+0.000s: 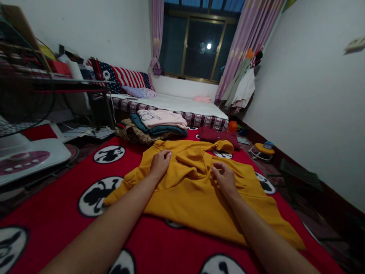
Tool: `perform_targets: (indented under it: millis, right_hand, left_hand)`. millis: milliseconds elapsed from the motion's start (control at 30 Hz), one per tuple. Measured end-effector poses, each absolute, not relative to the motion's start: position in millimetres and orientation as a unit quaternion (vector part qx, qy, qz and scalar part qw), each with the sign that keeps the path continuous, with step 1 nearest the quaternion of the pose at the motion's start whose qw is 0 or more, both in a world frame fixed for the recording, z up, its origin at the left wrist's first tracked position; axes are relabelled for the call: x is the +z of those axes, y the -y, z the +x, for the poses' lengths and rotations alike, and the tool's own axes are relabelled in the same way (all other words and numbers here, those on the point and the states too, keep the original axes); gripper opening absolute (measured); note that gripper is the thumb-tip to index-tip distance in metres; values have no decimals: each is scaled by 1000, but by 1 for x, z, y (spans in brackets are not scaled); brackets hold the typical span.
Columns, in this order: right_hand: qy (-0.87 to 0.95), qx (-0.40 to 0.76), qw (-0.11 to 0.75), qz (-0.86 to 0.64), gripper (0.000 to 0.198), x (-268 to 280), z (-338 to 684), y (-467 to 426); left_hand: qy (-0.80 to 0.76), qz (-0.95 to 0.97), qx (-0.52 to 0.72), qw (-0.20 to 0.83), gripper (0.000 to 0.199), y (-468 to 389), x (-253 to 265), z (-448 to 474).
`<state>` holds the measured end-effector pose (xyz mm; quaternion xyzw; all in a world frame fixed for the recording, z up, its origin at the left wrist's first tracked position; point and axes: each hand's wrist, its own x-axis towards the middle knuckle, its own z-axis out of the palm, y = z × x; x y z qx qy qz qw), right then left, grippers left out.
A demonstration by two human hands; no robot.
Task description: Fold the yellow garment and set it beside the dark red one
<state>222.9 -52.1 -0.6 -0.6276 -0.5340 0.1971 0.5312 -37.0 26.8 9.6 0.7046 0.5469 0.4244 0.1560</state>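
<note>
A mustard-yellow long-sleeved top lies spread on the red blanket, creased in the middle, with one part bunched at its far right. My left hand rests on its left part, fingers curled together against the cloth. Toward the right of the creases, my right hand is held low over the top, its fingers loosely bent and the thumb slightly apart. No cloth plainly shows between the right fingers. Both forearms reach across the near part of the top.
Beyond it sit a pile of folded clothes with a pink garment uppermost and a folded maroon garment. The red blanket has round white patches. A fan stands left; a dark folding stool and yellow stool stand right.
</note>
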Motion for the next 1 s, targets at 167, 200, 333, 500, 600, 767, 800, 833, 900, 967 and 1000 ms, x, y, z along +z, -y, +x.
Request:
perform_targets:
  millis: [167,200,333,500,600,767,800,833,900,967,1000]
  right_hand:
    - [593,65,443,-670,26,34,228,-5]
    - [599,45,404,-690,27,40,229,-18]
    - [626,48,286,-724,33,52,223,-50]
    - [662,24,209,-720,14,65,211,-52]
    - [659,-32,237,-713,17,91,222,-52]
    - [561,-102,478,-668,24,131,274,-51]
    - [541,-96,515,-658,23,133,285,-47]
    - [528,-85,544,-647,22,131,296,-40]
    - [523,-56,585,-617,20,120,315,-23]
    - [547,-24,592,-591,14,103,332,-1]
    - [566,-6,571,-594,10,95,340,10]
  left_hand:
    - [-568,712,392,129,26,-23,10,-36]
    - [-569,715,388,121,26,-23,10,-37]
    - [-563,726,382,101,25,-22,8,-38]
    - [-562,731,376,96,25,-20,11,-38]
    - [-568,727,374,99,26,-19,12,-38]
    - [-574,720,373,114,28,-20,11,-40]
    - [-576,718,372,117,28,-20,11,-40]
    - [-578,717,370,119,28,-20,11,-40]
    - [-585,716,363,113,28,-20,12,-39]
    - [-592,720,351,93,27,-19,14,-37]
    - [-593,725,342,80,29,-18,14,-37]
